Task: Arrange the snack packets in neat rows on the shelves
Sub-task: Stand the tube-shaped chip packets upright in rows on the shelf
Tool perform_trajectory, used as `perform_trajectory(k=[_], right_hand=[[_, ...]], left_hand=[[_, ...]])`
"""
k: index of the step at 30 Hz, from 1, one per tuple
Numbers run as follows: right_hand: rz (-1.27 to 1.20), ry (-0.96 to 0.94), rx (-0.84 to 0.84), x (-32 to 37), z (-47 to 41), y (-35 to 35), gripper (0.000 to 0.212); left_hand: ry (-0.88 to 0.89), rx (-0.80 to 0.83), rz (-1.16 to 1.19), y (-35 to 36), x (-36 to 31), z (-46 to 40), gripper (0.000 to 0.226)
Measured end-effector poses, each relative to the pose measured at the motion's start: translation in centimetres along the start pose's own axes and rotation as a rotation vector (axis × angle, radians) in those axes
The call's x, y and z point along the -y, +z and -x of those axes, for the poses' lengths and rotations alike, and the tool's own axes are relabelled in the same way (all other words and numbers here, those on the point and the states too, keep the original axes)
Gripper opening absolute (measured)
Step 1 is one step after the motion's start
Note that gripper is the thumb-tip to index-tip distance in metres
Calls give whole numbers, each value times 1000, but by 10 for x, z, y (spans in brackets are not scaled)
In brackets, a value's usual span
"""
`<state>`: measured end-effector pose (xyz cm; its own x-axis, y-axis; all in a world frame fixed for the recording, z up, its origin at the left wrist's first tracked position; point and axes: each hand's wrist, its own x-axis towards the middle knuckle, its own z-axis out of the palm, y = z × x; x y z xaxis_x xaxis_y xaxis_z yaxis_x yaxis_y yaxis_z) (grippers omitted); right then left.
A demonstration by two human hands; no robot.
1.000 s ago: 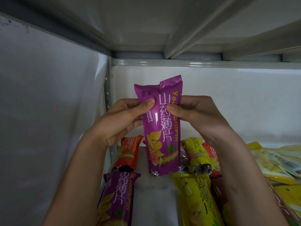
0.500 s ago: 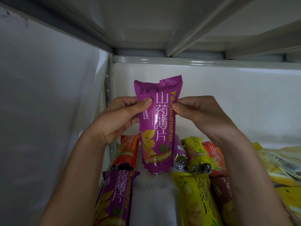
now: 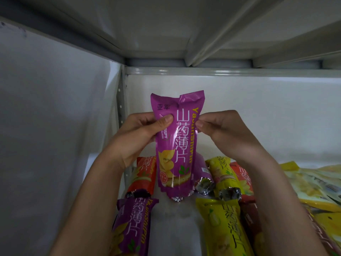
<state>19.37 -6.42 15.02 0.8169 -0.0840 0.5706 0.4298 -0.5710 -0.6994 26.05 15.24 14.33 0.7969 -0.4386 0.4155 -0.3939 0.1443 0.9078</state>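
I hold a long purple snack packet [image 3: 175,145] upright above the white shelf [image 3: 173,228], its face toward me. My left hand [image 3: 140,133] grips its left edge with the thumb on the front. My right hand [image 3: 223,130] pinches its right edge. Below lie more packets lengthwise: a purple one [image 3: 131,224] at front left, an orange one [image 3: 145,174] behind it, a yellow one [image 3: 227,228] at front right, another yellow one [image 3: 223,174] and a red one [image 3: 241,178] behind.
A bare strip of shelf runs between the left and right packets. A pile of wide yellow bags [image 3: 317,185] lies at the right. The side wall [image 3: 55,126] is at the left, the back wall [image 3: 258,111] behind, and a metal shelf [image 3: 166,34] overhead.
The purple packet has been turned to face me more squarely and shifted slightly left. Both hands keep their hold, with my right thumb now at the packet's edge.
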Motion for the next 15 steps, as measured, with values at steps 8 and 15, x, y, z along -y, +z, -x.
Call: perform_trajectory(k=[8,15], right_hand=[[-236,63,105,9,5,2,21],[-287,61,-50,7,2,5,15]], left_hand=[[99,-57,-123,3,-2,-1,41],[89,5,7,8,0,-2,41]])
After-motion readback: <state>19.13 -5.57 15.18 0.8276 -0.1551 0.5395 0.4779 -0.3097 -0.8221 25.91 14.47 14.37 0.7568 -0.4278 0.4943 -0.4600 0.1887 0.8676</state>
